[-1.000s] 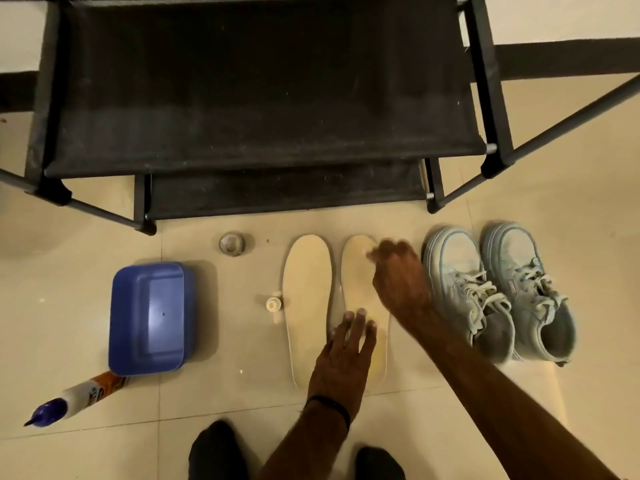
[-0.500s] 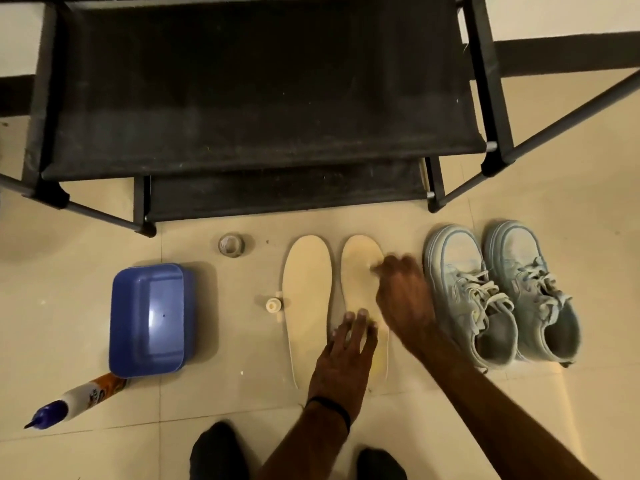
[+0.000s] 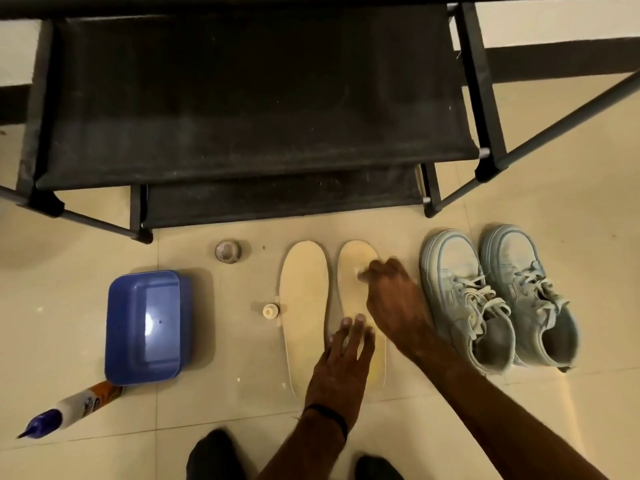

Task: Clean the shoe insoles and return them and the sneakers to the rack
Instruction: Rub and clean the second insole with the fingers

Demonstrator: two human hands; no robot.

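Insoles lie side by side on the floor before the rack [image 3: 256,109]. The left hand [image 3: 341,370] presses flat, fingers straight, on the right insole [image 3: 353,271]; the right hand [image 3: 391,299] rubs its toe part, grasp unclear. Left insole [image 3: 304,306] lies beside; sneakers [image 3: 498,299] stand right of the right hand.

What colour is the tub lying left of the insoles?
Blue, seen in the head view: the tub lies on the tiled floor.
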